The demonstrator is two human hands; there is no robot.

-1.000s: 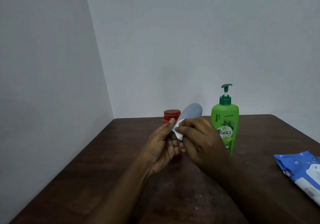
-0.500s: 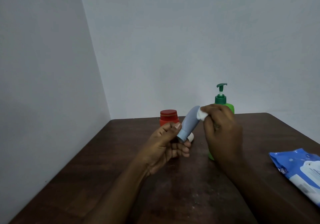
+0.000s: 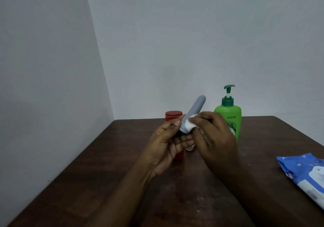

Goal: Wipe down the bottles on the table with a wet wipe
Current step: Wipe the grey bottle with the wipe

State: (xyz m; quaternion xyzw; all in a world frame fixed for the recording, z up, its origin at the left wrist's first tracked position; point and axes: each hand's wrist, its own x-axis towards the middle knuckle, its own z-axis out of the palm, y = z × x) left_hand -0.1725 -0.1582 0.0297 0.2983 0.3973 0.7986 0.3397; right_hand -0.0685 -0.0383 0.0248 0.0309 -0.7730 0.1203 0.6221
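Left hand [image 3: 166, 144]: raised above the table, palm turned inward, thumb and curled fingers gripping the lower end of the grey tube [image 3: 195, 108]. Right hand [image 3: 217, 139]: just beside the left, back toward the camera, fingers pinching a bunched white wet wipe [image 3: 190, 125] and pressing it against the tube's lower body, directly above the left-hand grip. Grey tube: held clear of the table between the two hands, its long axis tilted, running from the gripped end up and away toward the rounded far tip, leaning to the right. The length above the wipe is bare and free of both hands. Judgement: the stroke in hand runs along this axis, so the open path for the wipe is upward toward the tip, with the left hand as anchor. The right hand is the nearer to that free length. Green pump bottle [image 3: 228, 114]: upright behind the right hand, lower part hidden by it, untouched. Red-capped bottle [image 3: 174, 115]: upright behind the left hand, mostly hidden, untouched. Table [image 3: 122, 174]: dark wood, set into the wall corner. Pack of wipes [image 3: 305, 174]: blue, lying flat at the right edge, well apart from the hands.
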